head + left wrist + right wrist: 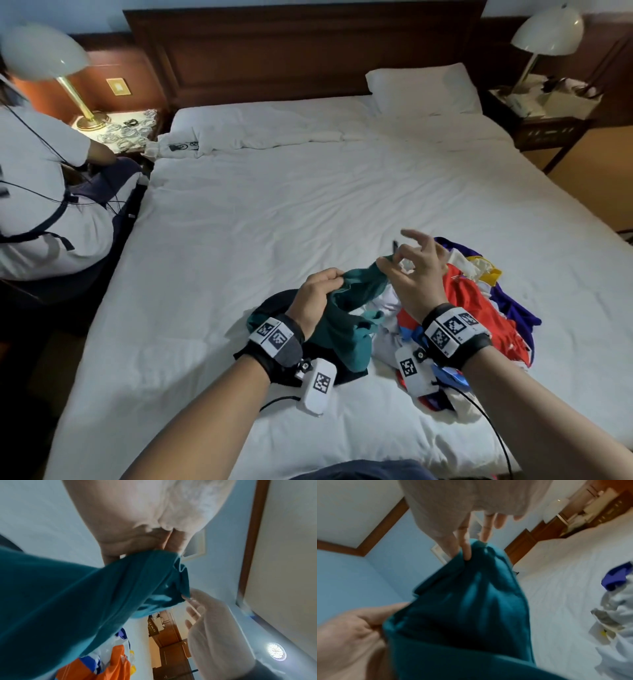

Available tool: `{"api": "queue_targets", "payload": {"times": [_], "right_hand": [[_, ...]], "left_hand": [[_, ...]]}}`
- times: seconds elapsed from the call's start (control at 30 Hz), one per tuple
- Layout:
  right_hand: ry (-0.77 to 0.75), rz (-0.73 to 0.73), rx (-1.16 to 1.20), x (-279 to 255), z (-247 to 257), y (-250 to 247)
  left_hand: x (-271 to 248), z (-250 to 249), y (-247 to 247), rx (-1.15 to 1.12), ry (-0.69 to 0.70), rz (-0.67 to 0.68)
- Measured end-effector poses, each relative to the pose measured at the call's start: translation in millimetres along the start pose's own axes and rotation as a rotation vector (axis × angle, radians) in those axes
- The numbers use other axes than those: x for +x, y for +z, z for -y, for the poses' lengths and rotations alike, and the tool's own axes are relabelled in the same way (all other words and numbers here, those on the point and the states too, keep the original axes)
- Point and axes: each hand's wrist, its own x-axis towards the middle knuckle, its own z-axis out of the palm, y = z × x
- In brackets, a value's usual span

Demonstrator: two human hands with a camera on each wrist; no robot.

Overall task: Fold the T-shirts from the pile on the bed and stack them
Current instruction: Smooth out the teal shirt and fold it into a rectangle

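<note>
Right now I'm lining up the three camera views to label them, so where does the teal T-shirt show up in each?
Head: teal T-shirt low centre, gripped by the left hand and pinched by the right hand.
Left wrist: it fills the left half.
Right wrist: centre to bottom.
Shared landmark: the orange shirt in the pile, though the right wrist view does not show it.

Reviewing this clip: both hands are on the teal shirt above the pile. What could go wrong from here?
1. The right hand pinches only an edge of the teal T-shirt with thumb and one finger, the others splayed; the fabric may slip out.
2. The shirt's lower part lies on the pile; lifting may drag the red shirt along.
3. The wrist cable trails beside the pile and may snag clothes.
</note>
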Motion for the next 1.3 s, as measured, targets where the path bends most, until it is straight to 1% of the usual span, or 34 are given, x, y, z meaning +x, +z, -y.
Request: {"api": "queue_targets", "payload": {"times": [0.03,0.07,0.1,0.13,0.17,0.23,0.27,0.3,0.33,0.4,0.43,0.5,0.57,0.67,0.73,0.77,0.8,0.83,0.87,0.9,0.93,0.97,1.0,1.07,1.13,1.17,1.23,1.3], "right_hand": [[-0.04,0.052,0.074,0,-1,-1],[-0.041,0.099,0.193,1,1,-1],[-0.013,0.11,0.261,3,2,0],[-0.001,0.098,0.279,5,4,2],[-0.014,0.094,0.235,6,8,3],[-0.057,0.131,0.139,9,16,4],[-0.074,0.164,0.111,11,18,4],[-0.093,0.209,0.098,13,21,2],[-0.105,0.259,0.092,15,21,0],[-0.13,0.336,0.035,22,19,-3],[-0.155,0.352,-0.037,27,15,-4],[-0.184,0.333,-0.164,36,8,-4],[-0.181,0.288,-0.199,41,-2,-2],[-0.066,0.183,-0.176,43,-13,-1],[0.009,0.107,-0.171,45,-19,1],[0.016,0.076,-0.17,46,-22,3],[0.009,0.05,-0.165,46,-24,4],[-0.001,0.03,-0.141,45,-26,5],[-0.021,0.011,-0.113,44,-26,5],[-0.048,-0.007,-0.095,42,-25,5],[-0.073,-0.02,-0.081,40,-24,5],[-0.087,-0.026,-0.075,38,-21,4],[-0.089,-0.026,-0.075,37,-19,5],[-0.066,-0.015,-0.085,35,-17,8],[-0.028,-0.011,-0.124,34,-19,13],[-0.011,-0.008,-0.155,33,-21,16],[-0.008,0.032,-0.22,31,-27,21],[-0.063,0.119,-0.275,28,-33,26]], "left_hand": [[-1,-6,-2,-0.033,-0.015,0.027],[-2,-12,-3,-0.027,-0.027,0.082],[-3,-18,-5,0.038,-0.024,0.146],[-1,-22,-7,0.185,-0.001,0.189],[4,-23,-11,0.385,0.047,0.199],[15,-25,-18,0.851,0.141,0.13],[21,-25,-24,1.036,0.171,0.065],[25,-25,-30,1.134,0.195,0.006],[29,-24,-38,1.165,0.195,-0.051],[34,-16,-58,1.181,0.142,-0.152],[35,-9,-71,1.185,0.097,-0.196],[35,6,-94,1.175,0.015,-0.27],[33,18,-108,1.094,-0.006,-0.324],[35,22,-112,0.853,0.036,-0.336],[32,14,-103,0.601,0.13,-0.324],[28,6,-96,0.475,0.174,-0.312],[24,-3,-90,0.389,0.209,-0.277],[17,-13,-86,0.359,0.245,-0.211],[11,-21,-84,0.396,0.263,-0.131],[6,-25,-86,0.489,0.264,-0.046],[3,-26,-93,0.644,0.245,0.021],[2,-24,-105,0.837,0.21,0.054],[1,-20,-119,1.011,0.154,0.052],[0,-11,-149,1.244,0.017,-0.024],[-5,-1,-173,1.361,-0.086,-0.158],[-7,3,-183,1.38,-0.117,-0.234],[-9,11,-200,1.31,-0.152,-0.37],[-6,17,-216,1.083,-0.119,-0.515]]}}
